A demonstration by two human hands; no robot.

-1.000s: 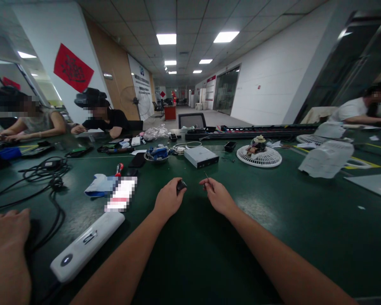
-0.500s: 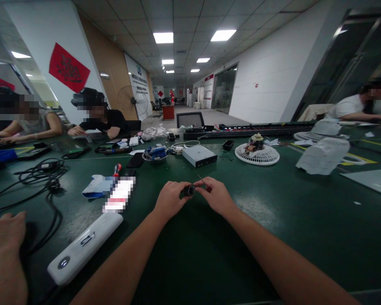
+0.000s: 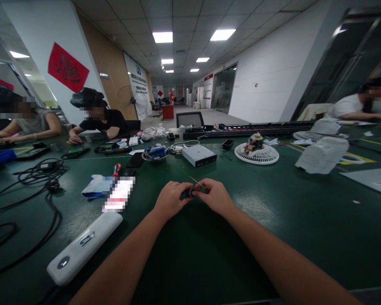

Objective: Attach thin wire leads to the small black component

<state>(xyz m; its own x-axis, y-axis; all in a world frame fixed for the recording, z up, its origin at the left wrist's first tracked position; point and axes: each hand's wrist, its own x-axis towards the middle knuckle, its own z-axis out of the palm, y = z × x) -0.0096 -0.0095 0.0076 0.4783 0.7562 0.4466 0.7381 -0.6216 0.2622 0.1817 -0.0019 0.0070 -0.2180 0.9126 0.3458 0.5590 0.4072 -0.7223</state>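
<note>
My left hand [image 3: 169, 198] and my right hand [image 3: 215, 195] meet over the dark green table [image 3: 273, 220] in the middle of the view. The left fingers pinch a small black cylindrical part [image 3: 188, 193]. The right fingers are closed on a thin metal pin [image 3: 196, 182] that slants up to the left, and they also touch the black part. Both forearms reach in from the bottom edge.
A white oblong device [image 3: 82, 248] lies at the near left beside black cables [image 3: 34, 178]. Further back are a grey box [image 3: 199, 155], a white fan grille [image 3: 256, 153], a metal bowl [image 3: 155, 154] and a red-handled screwdriver [image 3: 116, 169]. Other people sit at the left and far right.
My hands have come together; the right hand with the pin now touches the black part in the left. Another person's hand at the bottom left has withdrawn from view.
</note>
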